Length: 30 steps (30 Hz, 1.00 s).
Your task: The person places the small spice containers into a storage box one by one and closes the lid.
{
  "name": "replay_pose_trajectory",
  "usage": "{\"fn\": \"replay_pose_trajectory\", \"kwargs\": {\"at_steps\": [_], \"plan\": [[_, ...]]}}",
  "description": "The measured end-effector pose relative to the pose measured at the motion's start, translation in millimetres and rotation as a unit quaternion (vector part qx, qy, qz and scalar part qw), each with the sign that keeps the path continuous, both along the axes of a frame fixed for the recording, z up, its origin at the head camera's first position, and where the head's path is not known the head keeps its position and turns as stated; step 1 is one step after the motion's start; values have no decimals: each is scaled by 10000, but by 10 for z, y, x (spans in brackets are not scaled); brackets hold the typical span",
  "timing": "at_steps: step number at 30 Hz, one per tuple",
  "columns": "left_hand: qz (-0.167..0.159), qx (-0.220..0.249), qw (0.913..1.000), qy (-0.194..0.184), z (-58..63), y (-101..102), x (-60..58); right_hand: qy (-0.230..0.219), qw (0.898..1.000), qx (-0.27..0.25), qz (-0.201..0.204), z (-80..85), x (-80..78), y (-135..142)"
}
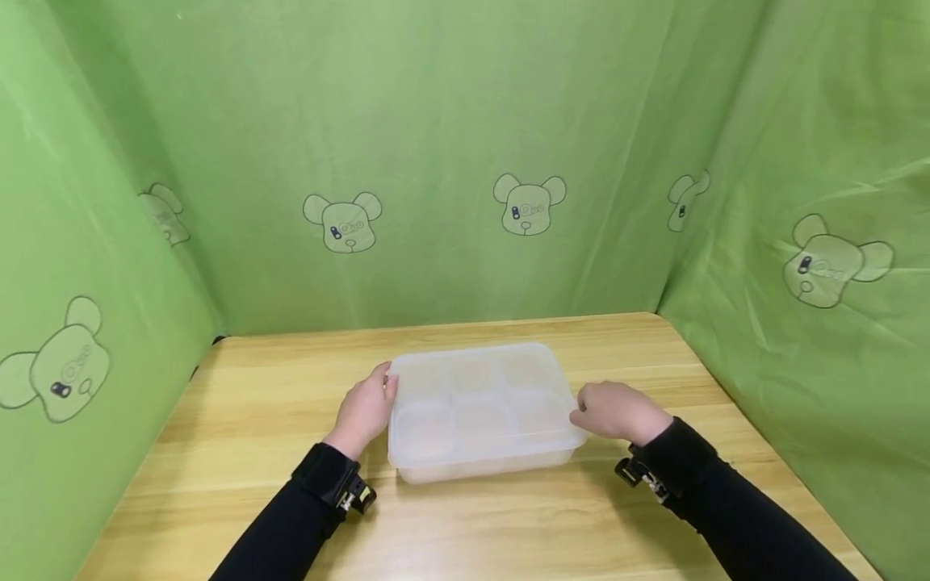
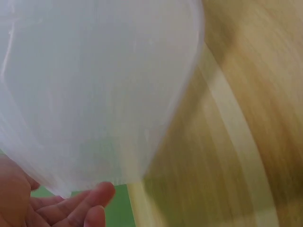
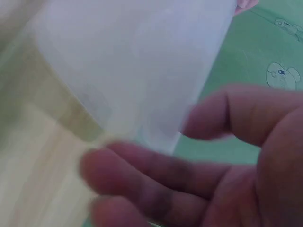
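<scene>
A translucent white plastic storage box with a lid stands at the middle of the wooden table, and six compartments show through its top. At its left end my left hand holds the rim; in the left wrist view, fingers curl under the end of the box. My right hand grips the right end near the front corner. The right wrist view is blurred, with the thumb at one side of the box's corner and fingers below it. Whether the base touches the table is unclear.
Wooden tabletop surrounds the box on all sides. Green cloth walls printed with bear heads enclose the table at the back, left and right. Both wrists wear black bands with small cameras.
</scene>
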State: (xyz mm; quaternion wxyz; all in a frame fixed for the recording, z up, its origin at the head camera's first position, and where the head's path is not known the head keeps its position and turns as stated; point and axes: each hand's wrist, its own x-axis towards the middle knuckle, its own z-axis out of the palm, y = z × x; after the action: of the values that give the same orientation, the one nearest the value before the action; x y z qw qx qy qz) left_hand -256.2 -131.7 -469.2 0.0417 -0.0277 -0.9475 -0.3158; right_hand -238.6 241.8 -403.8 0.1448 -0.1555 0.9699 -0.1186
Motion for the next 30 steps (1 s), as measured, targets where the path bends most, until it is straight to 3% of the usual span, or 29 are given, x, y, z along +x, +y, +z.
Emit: {"fn": "replay_pose_trajectory", "kwargs": {"at_steps": [9,16,21,30], "plan": [[155,-177,9990,376,-14,80,411,1464,9884,-260,-296,-337,69,-135],[61,-617,9945,847,-24,156,666,2113,9758,-286,-487,-464,85,-139],[147,-754,9924,966,-54,182,709,2333,9708,-330,-452,-518,91,-137],[160,-774,9902,1153,-60,176,629,2376,9700,-234,-462,-519,48,-150]]}}
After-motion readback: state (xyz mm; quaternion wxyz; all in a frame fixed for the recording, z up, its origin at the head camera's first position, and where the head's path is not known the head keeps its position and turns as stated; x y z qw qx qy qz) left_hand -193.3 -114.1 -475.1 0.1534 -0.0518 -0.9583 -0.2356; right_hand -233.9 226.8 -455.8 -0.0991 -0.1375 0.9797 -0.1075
